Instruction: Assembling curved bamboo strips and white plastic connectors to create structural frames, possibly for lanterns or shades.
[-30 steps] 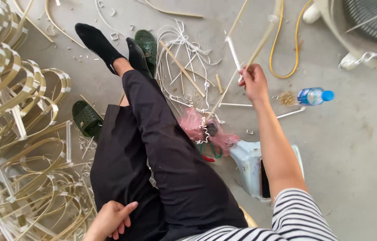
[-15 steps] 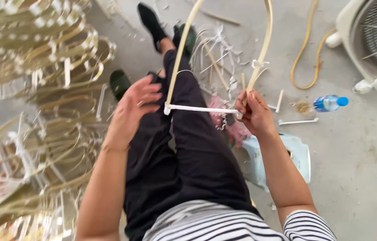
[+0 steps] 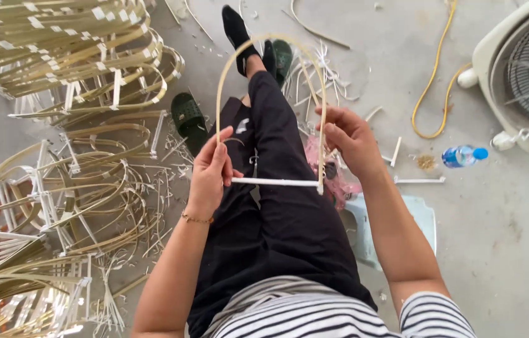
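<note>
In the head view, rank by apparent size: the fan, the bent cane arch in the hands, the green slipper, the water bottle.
1. Fan, though cut off by the frame.
2. Cane arch, nearer the camera, so unsure against the fan.
3. Green slipper.
4. Water bottle.

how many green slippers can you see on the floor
2. One green slipper lies on the concrete left of the outstretched legs, beside the pile of bent cane frames. The other green slipper sits farther off by the feet, partly hidden behind the leg.
</note>
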